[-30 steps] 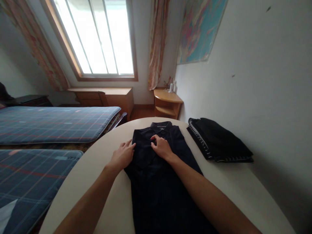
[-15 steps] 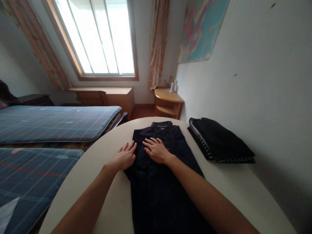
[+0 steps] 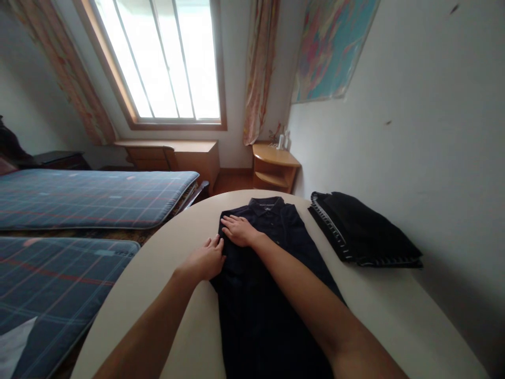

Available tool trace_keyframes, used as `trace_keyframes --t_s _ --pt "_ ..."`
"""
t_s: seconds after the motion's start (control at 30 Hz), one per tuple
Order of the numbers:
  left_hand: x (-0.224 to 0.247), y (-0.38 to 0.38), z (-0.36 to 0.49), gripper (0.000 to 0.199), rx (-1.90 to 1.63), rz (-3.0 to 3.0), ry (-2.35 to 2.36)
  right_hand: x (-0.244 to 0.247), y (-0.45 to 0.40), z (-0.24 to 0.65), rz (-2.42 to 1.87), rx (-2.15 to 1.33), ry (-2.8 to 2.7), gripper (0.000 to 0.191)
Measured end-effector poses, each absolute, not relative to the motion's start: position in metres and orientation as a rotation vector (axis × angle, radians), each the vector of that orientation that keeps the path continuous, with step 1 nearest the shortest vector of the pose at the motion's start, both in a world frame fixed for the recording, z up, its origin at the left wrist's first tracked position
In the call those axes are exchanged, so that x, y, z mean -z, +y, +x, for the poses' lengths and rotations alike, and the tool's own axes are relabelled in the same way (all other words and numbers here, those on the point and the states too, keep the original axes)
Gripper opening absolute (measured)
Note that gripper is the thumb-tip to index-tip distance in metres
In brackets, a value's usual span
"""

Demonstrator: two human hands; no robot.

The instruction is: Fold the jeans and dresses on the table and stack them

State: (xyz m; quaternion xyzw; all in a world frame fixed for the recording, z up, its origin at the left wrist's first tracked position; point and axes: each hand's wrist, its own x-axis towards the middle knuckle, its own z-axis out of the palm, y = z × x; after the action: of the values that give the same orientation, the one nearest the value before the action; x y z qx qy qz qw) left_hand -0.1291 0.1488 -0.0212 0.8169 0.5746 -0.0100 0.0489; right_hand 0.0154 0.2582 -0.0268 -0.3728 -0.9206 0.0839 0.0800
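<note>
A dark navy collared shirt (image 3: 272, 310) lies on a pale round table (image 3: 189, 331), its collar at the far end and its body stretching toward me. My right hand (image 3: 239, 230) rests flat on the shirt's upper left, fingers extended near the shoulder edge. Along the left edge, by the sleeve, my left hand (image 3: 209, 258) touches the cloth with its fingers stretched out; the thumb side is partly hard to make out. Neither hand grasps anything. My right forearm crosses over the shirt and hides part of its front.
A folded stack of black clothes (image 3: 363, 231) sits on the table at the right, near the white wall (image 3: 434, 158). Two plaid mattresses (image 3: 98, 197) lie to the left. Beyond the table stand a wooden corner shelf (image 3: 276, 155) and a desk (image 3: 197, 147) under the window.
My right hand has slid left and away from me, toward the shirt's shoulder. My left hand has moved slightly nearer to me at the sleeve. The view has shifted a little.
</note>
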Motion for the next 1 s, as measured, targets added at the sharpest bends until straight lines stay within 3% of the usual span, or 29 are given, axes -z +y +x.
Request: trace_keyframes --t_s 0.47,0.9,1.0 --pt "-0.031 0.137 -0.118 0.030 0.230 2.092 2.124 0.005 0.254 -0.010 -1.424 -0.091 -2.552 0.042" --pt "-0.053 0.125 -0.105 0.027 0.243 2.122 2.058 -0.016 0.262 -0.030 -1.794 -0.468 -2.380 0.055" --pt "-0.056 0.122 -0.102 0.024 0.227 2.155 2.040 -0.019 0.263 -0.027 -1.814 -0.525 -2.326 0.069"
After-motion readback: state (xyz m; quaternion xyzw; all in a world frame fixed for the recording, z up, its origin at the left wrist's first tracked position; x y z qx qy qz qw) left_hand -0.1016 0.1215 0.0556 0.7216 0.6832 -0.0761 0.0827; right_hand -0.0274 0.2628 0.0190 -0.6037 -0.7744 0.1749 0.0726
